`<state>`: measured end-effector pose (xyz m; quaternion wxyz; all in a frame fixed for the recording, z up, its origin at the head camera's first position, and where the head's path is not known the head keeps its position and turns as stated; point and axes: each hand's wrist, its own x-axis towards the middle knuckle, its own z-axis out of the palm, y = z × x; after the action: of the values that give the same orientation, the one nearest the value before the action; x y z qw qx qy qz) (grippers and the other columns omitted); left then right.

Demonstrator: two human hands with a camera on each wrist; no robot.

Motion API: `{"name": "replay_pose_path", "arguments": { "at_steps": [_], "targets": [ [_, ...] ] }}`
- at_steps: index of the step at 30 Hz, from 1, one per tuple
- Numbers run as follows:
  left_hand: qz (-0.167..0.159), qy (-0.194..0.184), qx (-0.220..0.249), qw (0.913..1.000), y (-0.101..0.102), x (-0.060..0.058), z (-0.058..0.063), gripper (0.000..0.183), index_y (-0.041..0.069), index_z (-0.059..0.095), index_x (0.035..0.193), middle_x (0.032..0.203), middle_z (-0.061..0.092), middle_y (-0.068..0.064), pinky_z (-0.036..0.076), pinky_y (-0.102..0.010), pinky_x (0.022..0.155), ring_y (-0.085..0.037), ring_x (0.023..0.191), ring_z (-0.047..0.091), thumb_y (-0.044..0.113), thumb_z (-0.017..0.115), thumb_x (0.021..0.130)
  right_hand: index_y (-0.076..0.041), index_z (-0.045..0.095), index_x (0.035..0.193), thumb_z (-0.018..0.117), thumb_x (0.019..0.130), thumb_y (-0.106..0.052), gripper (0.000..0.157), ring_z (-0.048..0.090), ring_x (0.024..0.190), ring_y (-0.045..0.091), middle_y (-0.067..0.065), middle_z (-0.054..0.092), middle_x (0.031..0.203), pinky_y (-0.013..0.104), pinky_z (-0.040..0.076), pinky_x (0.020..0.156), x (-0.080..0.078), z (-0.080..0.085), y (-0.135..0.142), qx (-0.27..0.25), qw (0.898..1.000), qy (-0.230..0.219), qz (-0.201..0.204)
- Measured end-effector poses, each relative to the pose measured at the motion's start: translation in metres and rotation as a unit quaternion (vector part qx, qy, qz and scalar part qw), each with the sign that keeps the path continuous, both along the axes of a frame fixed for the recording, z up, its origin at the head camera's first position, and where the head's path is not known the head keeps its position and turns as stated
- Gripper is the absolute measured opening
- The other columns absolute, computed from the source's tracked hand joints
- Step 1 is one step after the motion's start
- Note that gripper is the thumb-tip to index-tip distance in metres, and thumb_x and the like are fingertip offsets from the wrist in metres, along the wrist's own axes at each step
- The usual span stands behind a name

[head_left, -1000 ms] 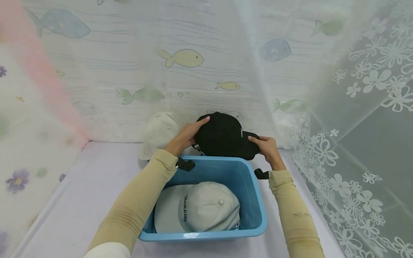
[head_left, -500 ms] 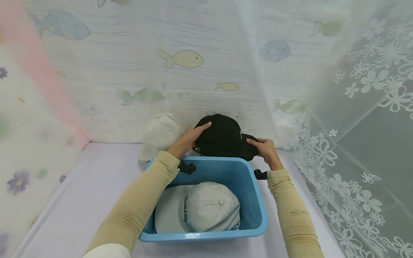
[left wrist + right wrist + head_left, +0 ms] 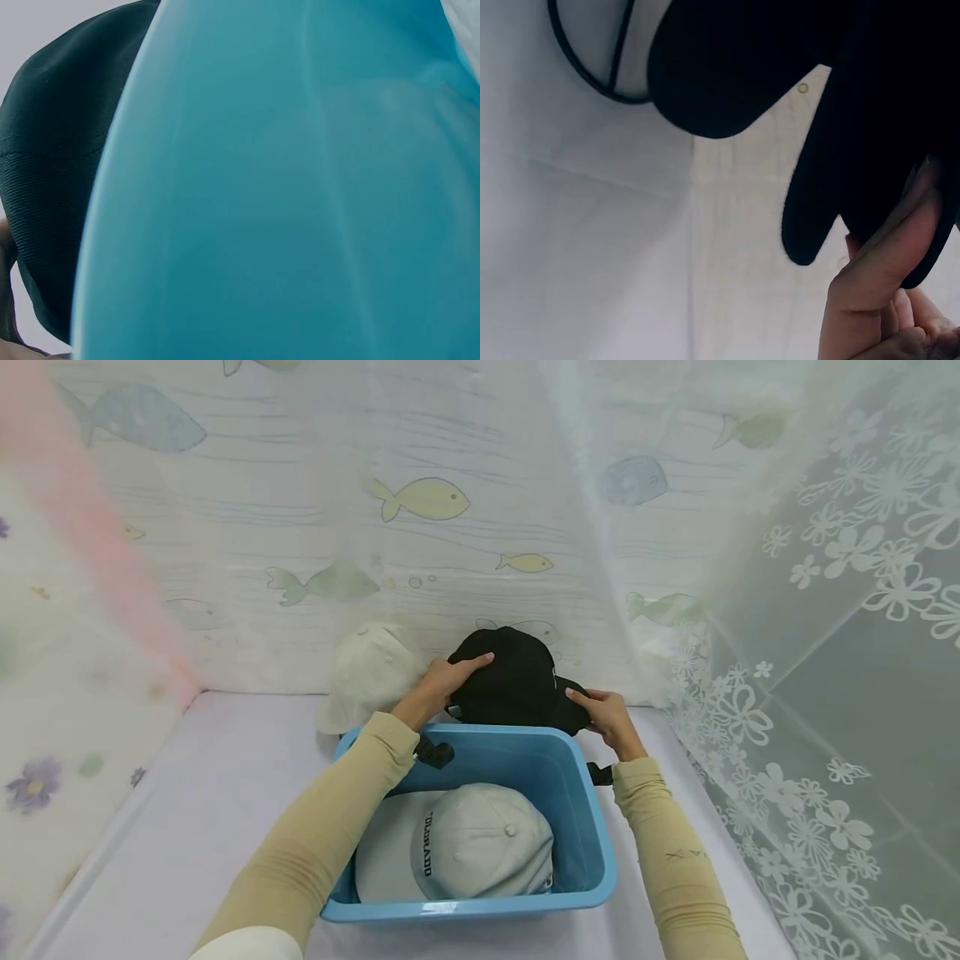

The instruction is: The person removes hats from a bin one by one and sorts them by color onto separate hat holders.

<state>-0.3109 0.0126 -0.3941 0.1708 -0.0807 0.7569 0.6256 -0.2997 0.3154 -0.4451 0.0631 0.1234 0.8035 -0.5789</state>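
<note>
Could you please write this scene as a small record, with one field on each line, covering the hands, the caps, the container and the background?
left hand: holds the black cap by its crown, thumb on top
right hand: pinches the black cap's brim
blue tub: on a pale surface, in front of the person
pale grey cap: inside the tub, dark lettering on its front
white cap: outside the tub, beyond its far left corner
backdrop: pale, printed with fish

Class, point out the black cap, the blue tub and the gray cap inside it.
Black cap (image 3: 513, 685): head view, on crown.
Blue tub (image 3: 465, 908): head view, on near rim.
Gray cap (image 3: 483, 839): head view, on crown.
</note>
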Motion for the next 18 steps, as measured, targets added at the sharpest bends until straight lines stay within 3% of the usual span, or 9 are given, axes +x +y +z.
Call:
{"name": "replay_pose_path", "arguments": {
  "at_steps": [4,8,13,18],
  "targets": [
    [-0.003,0.006,-0.029,0.9996,0.001,-0.002,-0.001,0.111,0.001,0.012,0.162,0.165,0.024,-0.019,0.037,-0.049,0.118,-0.037,0.146,0.037,0.060,0.071,0.088,0.003,0.034,0.156,0.068,0.098,-0.041,0.080,0.066,0.108,0.021,0.025,0.047,0.151,0.020,0.057,0.079,0.000,-0.005,-0.002,-0.018,1.000,-0.017,-0.002],
    [-0.003,0.003,-0.034,0.9994,0.002,-0.004,-0.002,0.112,0.002,0.010,0.162,0.165,0.021,-0.019,0.036,-0.049,0.119,-0.037,0.147,0.035,0.059,0.071,0.088,0.002,0.034,0.156,0.067,0.098,-0.043,0.080,0.058,0.128,0.032,0.024,0.046,0.152,0.029,0.057,0.093,-0.001,-0.009,-0.003,-0.027,0.999,-0.026,-0.002],
    [-0.003,0.000,-0.031,0.9995,0.002,-0.002,-0.003,0.111,0.001,0.009,0.162,0.166,0.020,-0.019,0.036,-0.048,0.119,-0.037,0.148,0.034,0.058,0.071,0.089,0.001,0.037,0.155,0.065,0.098,-0.045,0.078,0.057,0.128,0.033,0.025,0.049,0.150,0.039,0.051,0.105,0.001,-0.013,-0.003,-0.032,0.999,-0.041,-0.005],
    [0.000,-0.006,-0.019,0.9998,0.001,-0.004,-0.004,0.113,0.002,0.007,0.163,0.167,0.018,-0.019,0.033,-0.049,0.120,-0.037,0.149,0.031,0.058,0.071,0.089,0.001,0.036,0.156,0.064,0.099,-0.046,0.078,0.056,0.130,0.034,0.026,0.049,0.149,0.032,0.054,0.096,0.001,-0.017,-0.005,-0.032,0.999,-0.030,-0.001]
  ]
}}
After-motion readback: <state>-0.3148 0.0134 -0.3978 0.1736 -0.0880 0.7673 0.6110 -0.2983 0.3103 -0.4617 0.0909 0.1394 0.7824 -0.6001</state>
